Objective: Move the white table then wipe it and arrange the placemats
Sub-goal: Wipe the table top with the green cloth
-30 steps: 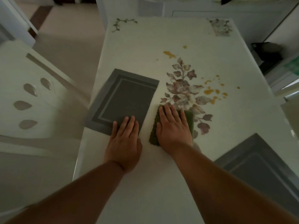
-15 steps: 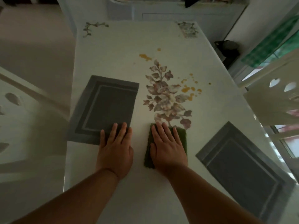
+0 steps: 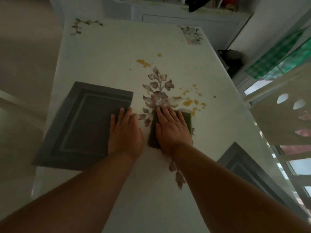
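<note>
White table [image 3: 104,52] fills the head view, running lengthwise away from the person, with a purple leaf print down its middle and small printed sprigs at its two far corners. Yellow-orange stains [image 3: 190,102] lie scattered on the surface toward the right edge beside the leaf print, and a larger smear [image 3: 143,63] sits further on, toward the far end.

A grey placemat [image 3: 80,121] lies along the left edge of the table, its near left corner reaching that edge. The left hand [image 3: 125,132] rests flat on the placemat's right side, palm down, fingers straight and close together, gripping nothing; the thumb side lies over onto the bare table.

Just to the right, apart from the placemat, a dark green scrub cloth [image 3: 186,118] lies on the leaf print. The right hand [image 3: 171,128] presses flat on top of it, fingers stretched out and slightly spread, not curled around it. The cloth's far right corner is close to the nearest yellow stains.

A second grey placemat [image 3: 247,170] lies at the right edge of the table, near the person, partly cut off by the right forearm.

A white chair back [image 3: 282,118] with teardrop cut-outs stands just past the right edge. A white cabinet [image 3: 168,15] stands beyond the far end.
</note>
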